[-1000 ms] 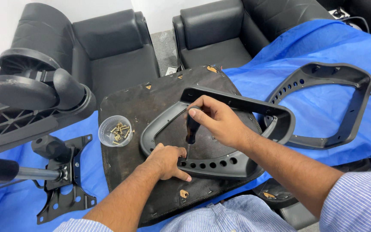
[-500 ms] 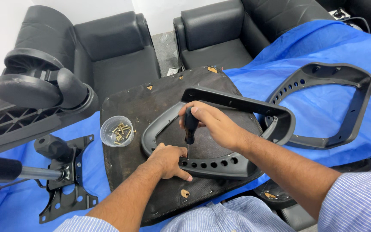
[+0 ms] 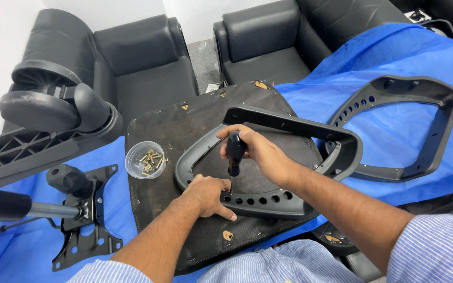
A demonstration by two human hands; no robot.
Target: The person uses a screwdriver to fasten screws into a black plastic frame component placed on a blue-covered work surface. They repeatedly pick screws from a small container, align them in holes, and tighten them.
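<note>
At 6 o'clock on armrest frame (image 3: 268, 202): my left hand (image 3: 208, 195) presses flat, fingers extended; right hand (image 3: 258, 152) grips screwdriver (image 3: 235, 153) upright.

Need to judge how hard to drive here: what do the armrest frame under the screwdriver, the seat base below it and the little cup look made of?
Armrest frame: looks like moulded black plastic, matte, with rounded edges and a row of formed holes.
Seat base: seemingly a board covered in dark fabric, stapled along the edge.
Cup: clear thin plastic, holding brass-coloured metal screws.
Screwdriver in the right hand: glossy black handle, probably plastic.

No packages, labels, signs or screens anywhere in view.
</note>
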